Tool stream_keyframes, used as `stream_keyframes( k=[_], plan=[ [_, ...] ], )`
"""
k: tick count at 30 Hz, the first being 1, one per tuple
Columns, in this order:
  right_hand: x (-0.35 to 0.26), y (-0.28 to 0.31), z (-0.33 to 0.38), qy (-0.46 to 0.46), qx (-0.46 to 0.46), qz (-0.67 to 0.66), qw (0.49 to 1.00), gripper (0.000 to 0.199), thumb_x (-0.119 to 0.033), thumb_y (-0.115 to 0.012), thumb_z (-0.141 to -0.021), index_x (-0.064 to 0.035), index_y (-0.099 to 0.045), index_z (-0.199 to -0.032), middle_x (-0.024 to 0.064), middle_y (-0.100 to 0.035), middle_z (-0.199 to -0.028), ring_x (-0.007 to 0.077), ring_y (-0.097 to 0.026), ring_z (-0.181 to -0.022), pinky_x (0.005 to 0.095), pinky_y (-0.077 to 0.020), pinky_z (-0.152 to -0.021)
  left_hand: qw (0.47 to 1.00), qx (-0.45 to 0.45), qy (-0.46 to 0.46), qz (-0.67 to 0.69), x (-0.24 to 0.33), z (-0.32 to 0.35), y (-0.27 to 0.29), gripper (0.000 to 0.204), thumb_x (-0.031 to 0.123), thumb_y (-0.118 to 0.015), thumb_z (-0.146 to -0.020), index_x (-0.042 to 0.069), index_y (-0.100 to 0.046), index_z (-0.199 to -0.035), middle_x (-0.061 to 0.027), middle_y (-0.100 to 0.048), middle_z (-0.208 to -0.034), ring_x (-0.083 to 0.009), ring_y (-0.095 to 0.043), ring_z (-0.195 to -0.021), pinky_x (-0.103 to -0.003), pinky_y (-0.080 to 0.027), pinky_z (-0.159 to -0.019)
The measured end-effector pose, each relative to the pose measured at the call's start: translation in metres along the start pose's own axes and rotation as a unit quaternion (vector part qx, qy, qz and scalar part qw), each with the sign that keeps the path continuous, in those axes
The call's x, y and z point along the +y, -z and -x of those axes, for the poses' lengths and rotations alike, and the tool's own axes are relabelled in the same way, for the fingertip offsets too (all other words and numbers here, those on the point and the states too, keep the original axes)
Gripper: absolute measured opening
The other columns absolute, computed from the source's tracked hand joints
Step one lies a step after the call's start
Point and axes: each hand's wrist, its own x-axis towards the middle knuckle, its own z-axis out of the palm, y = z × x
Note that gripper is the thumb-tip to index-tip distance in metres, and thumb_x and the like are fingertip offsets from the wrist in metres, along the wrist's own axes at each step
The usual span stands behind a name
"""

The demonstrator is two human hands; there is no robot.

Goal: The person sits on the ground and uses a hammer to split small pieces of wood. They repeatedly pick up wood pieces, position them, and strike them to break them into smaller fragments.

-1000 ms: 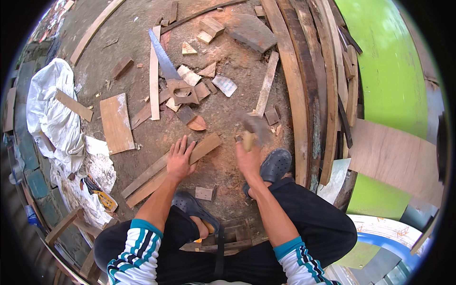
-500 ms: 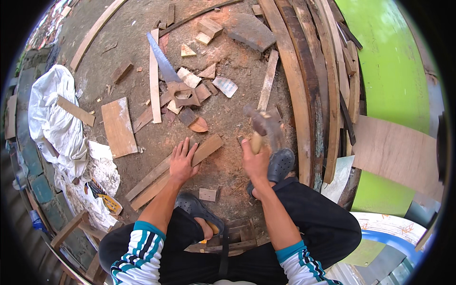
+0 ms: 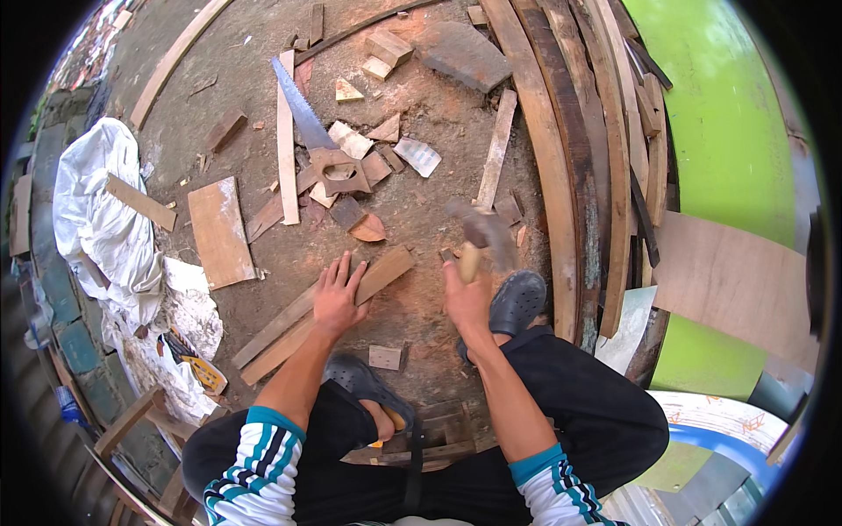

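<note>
My left hand (image 3: 340,301) lies with fingers stretched over two long wooden strips (image 3: 386,273), which rest side by side at a slant on the ground. Its thumb touches the near strip. In my right hand (image 3: 467,302) is a hammer (image 3: 470,261), gripped by its pale wooden handle. The hammer's head, blurred by motion, is raised to the right of the strips' far end. A small dark piece shows beside my right thumb, too unclear to name. By my left shoe sits a small wood block (image 3: 385,357).
A handsaw (image 3: 307,118) lies among wood offcuts ahead. Long planks (image 3: 548,167) are stacked at the right, beside a green panel (image 3: 719,114). A board (image 3: 221,233) and white sheeting (image 3: 98,210) lie at the left. My clogs (image 3: 517,302) flank the work.
My right hand and the hammer have shifted slightly left. The left hand stays on the wooden strips, which have barely moved.
</note>
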Motion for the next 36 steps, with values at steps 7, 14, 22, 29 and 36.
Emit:
stream_keyframes(
  k=[7,14,22,29,36],
  plan=[
    [-0.049,0.025,-0.008,-0.072,-0.056,-0.016,0.996,0.021,-0.019,-0.065,-0.090,-0.0032,-0.055,-0.081,0.0014,-0.049,-0.059,0.0111,-0.046,-0.041,0.0298,-0.0367,-0.036,1.000,-0.004,0.007,-0.011,-0.003,0.005,-0.003,0.087,0.034,-0.078,-0.071,0.021,-0.042,-0.149,-0.0151,-0.034,-0.158,-0.0352,-0.038,-0.141,-0.049,-0.032,-0.116],
    [-0.014,-0.002,-0.006,-0.126,-0.070,-0.066,0.987,0.021,-0.016,-0.060,-0.091,0.0040,-0.059,-0.085,0.0032,-0.052,-0.054,0.0138,-0.049,-0.038,0.0317,-0.0376,-0.035,1.000,-0.005,0.002,-0.008,0.002,-0.001,-0.002,0.087,0.034,-0.078,-0.071,0.021,-0.043,-0.149,-0.0150,-0.034,-0.158,-0.0353,-0.038,-0.141,-0.050,-0.033,-0.115],
    [-0.059,0.032,-0.010,-0.010,-0.003,-0.030,0.999,0.022,-0.017,-0.061,-0.091,0.0024,-0.058,-0.082,0.0044,-0.053,-0.058,0.0134,-0.050,-0.043,0.0320,-0.0388,-0.038,1.000,-0.013,0.008,-0.018,-0.002,0.005,-0.001,0.089,0.032,-0.079,-0.069,0.021,-0.042,-0.150,-0.0147,-0.033,-0.158,-0.0353,-0.039,-0.140,-0.049,-0.034,-0.115],
    [0.004,-0.002,-0.011,-0.058,-0.053,0.067,0.995,0.026,-0.019,-0.058,-0.092,0.0011,-0.062,-0.077,0.0065,-0.057,-0.058,0.0177,-0.055,-0.044,0.0357,-0.0409,-0.043,1.000,-0.003,-0.006,-0.011,0.000,0.000,0.001,0.089,0.032,-0.079,-0.069,0.021,-0.042,-0.150,-0.0145,-0.034,-0.158,-0.0348,-0.039,-0.140,-0.049,-0.034,-0.113],
    [-0.075,0.037,-0.003,0.004,0.011,-0.103,0.995,0.026,-0.021,-0.060,-0.094,0.0000,-0.063,-0.079,0.0034,-0.055,-0.057,0.0142,-0.052,-0.041,0.0323,-0.0383,-0.038,1.000,-0.009,0.002,-0.022,0.000,0.004,0.004,0.088,0.033,-0.078,-0.069,0.020,-0.043,-0.149,-0.0146,-0.035,-0.157,-0.0345,-0.040,-0.138,-0.050,-0.035,-0.112]
  ],
)
